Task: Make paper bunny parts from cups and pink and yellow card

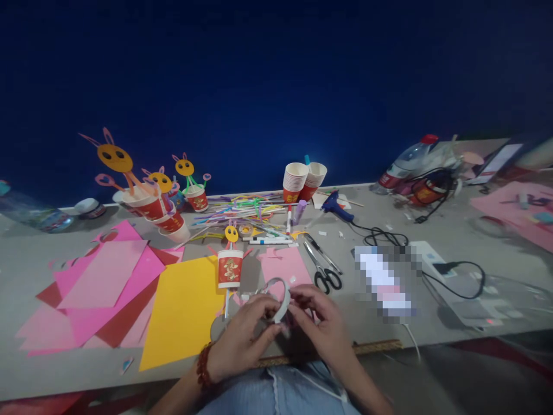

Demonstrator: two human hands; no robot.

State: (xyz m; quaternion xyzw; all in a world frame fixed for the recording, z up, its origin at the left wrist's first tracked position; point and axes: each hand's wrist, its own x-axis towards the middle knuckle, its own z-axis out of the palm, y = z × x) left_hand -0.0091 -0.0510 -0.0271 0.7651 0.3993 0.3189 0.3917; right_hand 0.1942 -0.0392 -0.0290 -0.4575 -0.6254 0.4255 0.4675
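Pinched between thumb and fingers of the left hand (248, 331), there's a pale, narrow, roll-like ring (286, 303) tilted up near the table's front edge, probably so its rim is easy to reach. Right hand (324, 323) has its fingertips nearly closed at the other side, can't tell if they've got hold of anything. Red-and-white paper cup (230, 270) and black-handled scissors (322, 274) sit just beyond, handy but out of the way imo.
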